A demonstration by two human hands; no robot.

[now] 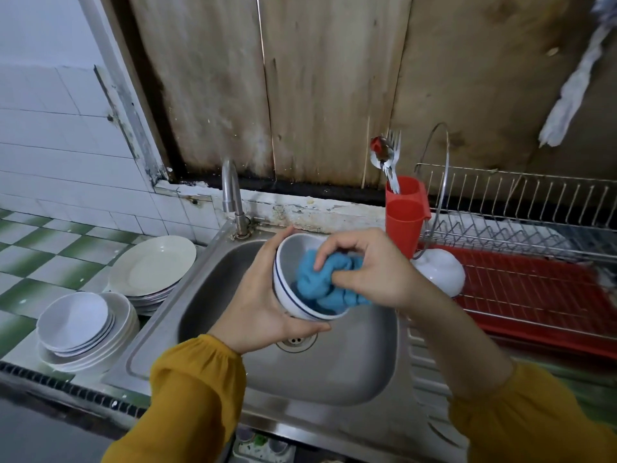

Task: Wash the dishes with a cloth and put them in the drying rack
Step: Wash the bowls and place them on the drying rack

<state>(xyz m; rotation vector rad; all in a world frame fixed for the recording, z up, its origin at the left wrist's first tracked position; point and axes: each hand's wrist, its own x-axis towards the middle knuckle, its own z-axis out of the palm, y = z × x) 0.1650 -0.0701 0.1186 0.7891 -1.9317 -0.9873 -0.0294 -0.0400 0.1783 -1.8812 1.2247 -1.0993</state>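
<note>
Early in the job, I'd say. One white upturned bowl (440, 274) sits on the wire drying rack over its red tray (521, 212) at right of frame, and a spoon and fork stand in the red plastic cutlery holder (405, 215) at the rack's left end, so those look done. Left to do, by the look of it: a stack of cream plates (153, 265) and a stack of white shallow dishes (83, 329) on the green-and-white tiled counter (36, 262) at left. In hand now is a white bowl with blue rim stripes (283, 292), held mid-frame above the steel sink (334, 372), not touching it. Left hand (260, 299) cups its outer wall, fingers curled round it, thumb under the lower rim. Right hand (370, 267) has its fingers clenched on a bunched blue cloth (315, 284) pressed inside the bowl. The bowl is tipped, mouth facing up and right toward that hand. It's round, so no long axis; its centre axis runs lower left to upper right.
</note>
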